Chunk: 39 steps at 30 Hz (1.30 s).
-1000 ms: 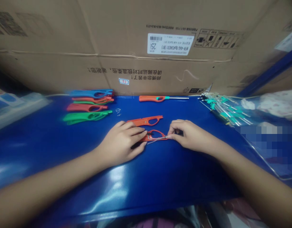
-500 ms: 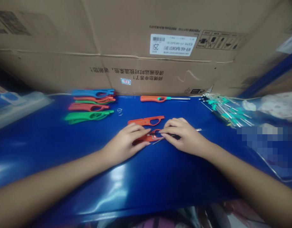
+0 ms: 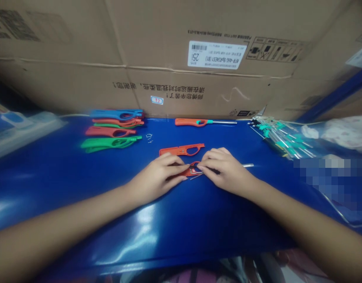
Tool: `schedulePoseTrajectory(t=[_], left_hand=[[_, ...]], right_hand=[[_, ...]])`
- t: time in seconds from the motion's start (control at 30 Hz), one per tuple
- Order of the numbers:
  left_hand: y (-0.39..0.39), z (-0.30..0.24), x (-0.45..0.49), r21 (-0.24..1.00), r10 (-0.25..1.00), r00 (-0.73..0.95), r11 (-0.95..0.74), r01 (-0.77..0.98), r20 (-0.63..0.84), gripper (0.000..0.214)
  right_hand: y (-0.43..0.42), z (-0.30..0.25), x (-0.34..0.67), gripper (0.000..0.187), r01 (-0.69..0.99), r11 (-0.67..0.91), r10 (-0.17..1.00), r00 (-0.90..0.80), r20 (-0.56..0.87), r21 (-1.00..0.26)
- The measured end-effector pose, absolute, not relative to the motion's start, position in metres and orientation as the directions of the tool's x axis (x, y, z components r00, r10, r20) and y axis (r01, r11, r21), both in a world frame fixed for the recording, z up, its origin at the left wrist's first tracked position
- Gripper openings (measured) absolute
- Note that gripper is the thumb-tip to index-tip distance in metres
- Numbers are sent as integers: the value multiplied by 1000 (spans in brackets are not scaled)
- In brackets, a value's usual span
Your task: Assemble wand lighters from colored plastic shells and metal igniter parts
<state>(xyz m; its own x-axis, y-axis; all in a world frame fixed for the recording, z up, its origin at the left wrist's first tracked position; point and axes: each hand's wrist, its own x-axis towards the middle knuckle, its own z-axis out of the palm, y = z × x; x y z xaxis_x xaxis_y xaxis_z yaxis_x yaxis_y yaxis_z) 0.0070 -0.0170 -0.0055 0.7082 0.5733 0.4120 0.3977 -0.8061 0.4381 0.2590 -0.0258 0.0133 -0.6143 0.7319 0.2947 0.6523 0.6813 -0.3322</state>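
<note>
Shell half (image 3: 187, 172), orange, lying on the blue worktop (image 3: 183, 232) between the two hands, with a pale wire (image 3: 195, 172) showing along its inner side. The left hand (image 3: 159, 173) is clamped on the shell's left end, thumb at the near edge, fingers over the far one. The right hand (image 3: 223, 167) has thumb and fingertips drawn close beside the finger loop; they cover the spot, so whether they pinch the wire or merely press cannot be told. A metal tube (image 3: 248, 165) projects beyond the right hand, its inner end hidden. A thin grey rod (image 3: 195, 177) lies at the shell's near edge — touching or just beside it, the view does not settle which. Step in hand, as judged: seating wire and tube within the shell. The next move seems to call for a steady left hold and light right fingertips, since a tug on the tube might lift the wire. Just behind: a second shell half (image 3: 175, 151), untouched, probably the cover — wanted only once nothing stands above the rim. Farther back: a lighter (image 3: 188, 122) with its tube fitted. At left: stacked shells (image 3: 108, 131) and small white pieces (image 3: 149, 137); at right: a heap of tubes (image 3: 279, 135) with teal fittings.
</note>
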Motion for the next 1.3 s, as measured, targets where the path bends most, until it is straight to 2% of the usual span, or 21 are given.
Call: schedulePoseTrajectory(t=[0.13, 0.2, 0.27, 0.33, 0.43, 0.57, 0.7, 1.07, 1.3], left_hand=[[-19, -2, 8, 352, 560, 740, -823, 446, 373, 26], [-21, -2, 8, 322, 561, 746, -825, 465, 359, 27], [-21, -2, 8, 321, 561, 746, -825, 466, 359, 27], [-20, -3, 8, 348, 557, 740, -826, 444, 377, 27], [-19, -6, 7, 405, 553, 723, -823, 398, 414, 26], [-18, -5, 6, 451, 560, 724, -810, 376, 402, 30], [-18, -1, 5, 461, 568, 749, -796, 393, 342, 35], [-17, -2, 5, 422, 527, 781, -825, 376, 334, 33], [-17, -3, 6, 409, 534, 774, -825, 390, 340, 34]], right_hand=[[-27, 23, 266, 13, 593, 750, 662, -679, 318, -293], [-29, 26, 268, 18, 543, 810, 586, -761, 277, -223], [-29, 27, 269, 17, 517, 844, 536, -812, 230, -142], [-30, 25, 268, 17, 523, 842, 540, -814, 216, -134], [-29, 23, 269, 10, 541, 777, 618, -754, 222, -322], [-29, 25, 273, 5, 574, 544, 796, -583, 161, -612], [-27, 27, 276, 9, 550, 402, 863, -495, 103, -732], [-25, 20, 274, 6, 537, 593, 765, -609, 212, -600], [-25, 19, 271, 7, 558, 607, 760, -617, 206, -566]])
